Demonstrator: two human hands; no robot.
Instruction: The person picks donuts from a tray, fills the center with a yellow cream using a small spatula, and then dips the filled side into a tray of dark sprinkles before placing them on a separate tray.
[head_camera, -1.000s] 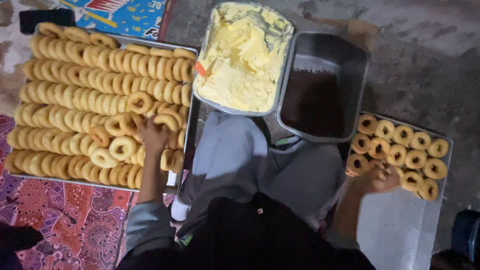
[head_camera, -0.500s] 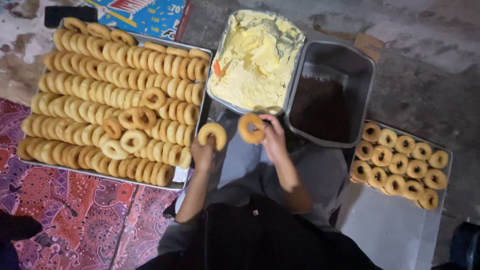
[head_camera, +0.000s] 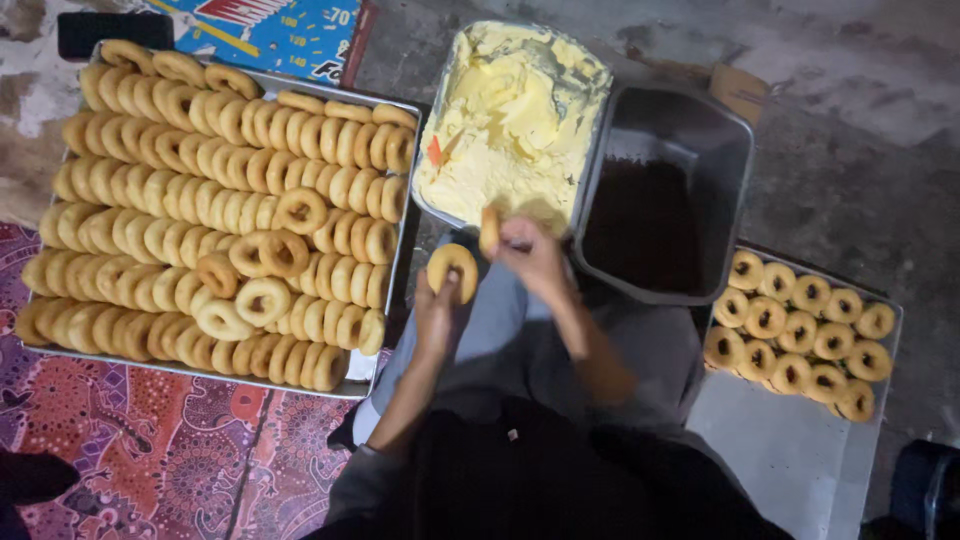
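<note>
Right hand now at cream tub, seemingly pinching a doughnut half, left hand gripping plain doughnut

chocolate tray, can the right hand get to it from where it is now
Probably yes: the right hand holds a donut at the cream tray, and the chocolate tray is open right beside it, nothing between.

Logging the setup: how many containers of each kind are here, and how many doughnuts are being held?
Flat metal trays: 2
Deep metal tubs: 2
Held doughnuts: 2
Total: 6
</note>
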